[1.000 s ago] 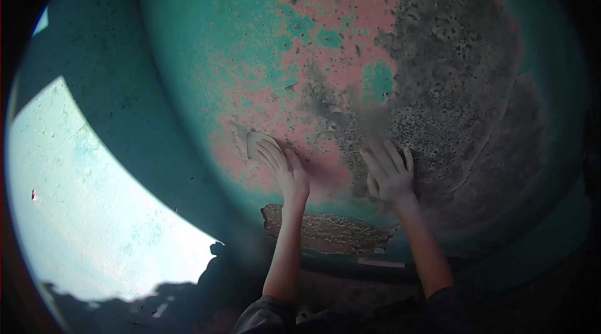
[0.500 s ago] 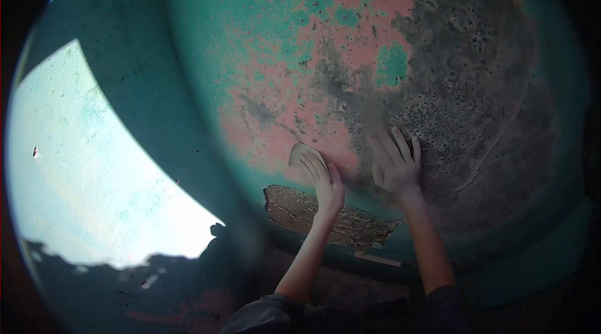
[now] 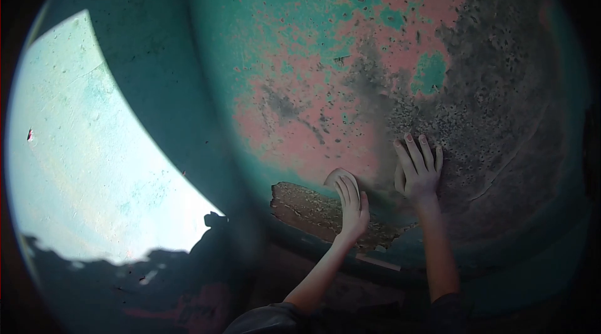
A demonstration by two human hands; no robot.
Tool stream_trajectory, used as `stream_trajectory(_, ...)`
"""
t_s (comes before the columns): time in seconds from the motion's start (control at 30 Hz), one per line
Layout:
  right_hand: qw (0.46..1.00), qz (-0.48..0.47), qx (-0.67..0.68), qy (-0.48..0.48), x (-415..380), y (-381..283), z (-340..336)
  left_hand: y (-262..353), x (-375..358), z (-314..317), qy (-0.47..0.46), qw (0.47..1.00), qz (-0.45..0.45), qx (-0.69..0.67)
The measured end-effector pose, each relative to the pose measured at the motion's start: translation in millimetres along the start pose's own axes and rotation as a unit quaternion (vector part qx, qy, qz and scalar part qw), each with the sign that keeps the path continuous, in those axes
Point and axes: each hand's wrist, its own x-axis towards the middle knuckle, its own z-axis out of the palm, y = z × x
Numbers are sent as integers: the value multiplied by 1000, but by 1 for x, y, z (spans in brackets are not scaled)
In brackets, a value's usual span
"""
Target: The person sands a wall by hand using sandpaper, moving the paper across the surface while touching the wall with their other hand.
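Observation:
A curved surface (image 3: 219,27) fills much of the view, with worn green paint, pink patches and a rough grey area. My left hand (image 3: 354,212) presses a pale sheet, apparently sandpaper (image 3: 334,177), flat against the lower pink edge, its fingers closed over it. To its right, my right hand (image 3: 419,174) lies on the grey area with fingers outstretched and slightly apart. Nothing shows in that hand; its palm side is hidden. Just below the left hand runs a brown, flaked patch (image 3: 307,210) with a ragged edge.
A dark green wall (image 3: 144,52) stands to the left, with a bright sunlit area (image 3: 100,165) on it. Below the brown patch is a thin pale strip (image 3: 378,262). A crack (image 3: 501,174) crosses the grey area at right.
The view has shifted, so the surface sits further right in it. My left hand and the sheet have slid down toward the brown patch. My right hand has also moved slightly lower.

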Motion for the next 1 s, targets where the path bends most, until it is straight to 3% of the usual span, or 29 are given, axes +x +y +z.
stream_trajectory(0.13, 1000, -5, 0, -5, -2, 1, 3, -27, 53, -64, 49, 998, -29, 11)
stream_trajectory(0.27, 1000, 10, -14, -8, 13, -12, 4, -61, 141, -171, 129, 983, -51, -117)
stream_trajectory(0.37, 998, 6, 38, -56, 38, -32, 7, -54, 115, -140, 135, 988, -66, -45)
stream_trajectory(0.47, 997, 12, 37, -62, 53, -50, 18, -52, 36, -69, 28, 997, -65, -32)
stream_trajectory(0.53, 998, 7, 29, -56, 50, -52, 21, -53, 30, -73, -7, 998, -55, -37)
stream_trajectory(0.73, 999, 1, 1, -39, 44, -56, 25, -101, 122, -166, 142, 981, -106, -73)
stream_trajectory(0.87, 999, -6, -18, -29, 43, -54, 31, -74, 41, -80, 36, 993, -95, -66)
stream_trajectory(0.9, 999, -7, -23, -30, 44, -54, 31, -61, 28, -71, -9, 995, -71, -68)
stream_trajectory(1.0, 998, -7, -13, -56, 38, -48, 22, -59, 36, -80, -14, 993, -97, -66)
